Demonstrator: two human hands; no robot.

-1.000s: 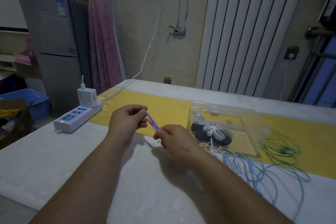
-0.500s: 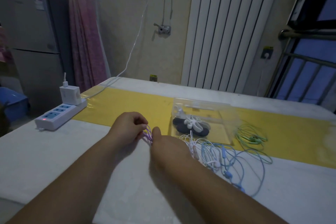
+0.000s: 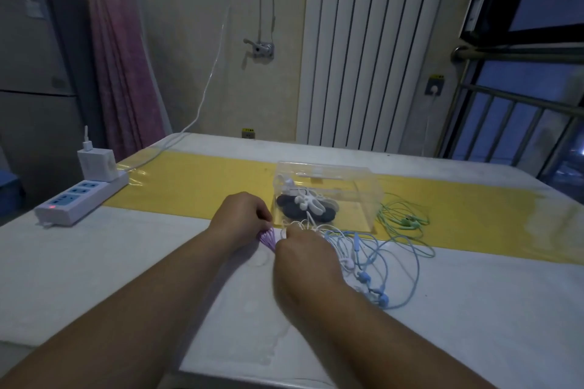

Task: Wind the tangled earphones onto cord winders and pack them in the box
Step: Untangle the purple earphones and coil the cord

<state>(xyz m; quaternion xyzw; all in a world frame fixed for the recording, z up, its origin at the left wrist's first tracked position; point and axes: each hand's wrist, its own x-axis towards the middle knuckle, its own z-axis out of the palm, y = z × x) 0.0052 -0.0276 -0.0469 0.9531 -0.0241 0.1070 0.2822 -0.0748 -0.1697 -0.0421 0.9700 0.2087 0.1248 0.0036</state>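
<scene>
Pinching the purple cord loops from either end, the left hand and right hand sit just before the clear box, which lies nearer the right.

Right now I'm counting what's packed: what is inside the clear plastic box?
The clear plastic box holds a white cord winder lying on dark oval pieces. Whatever lies beneath them is covered.

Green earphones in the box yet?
No, the green earphones lie loose on the yellow runner, outside the clear box, to its right.
</scene>
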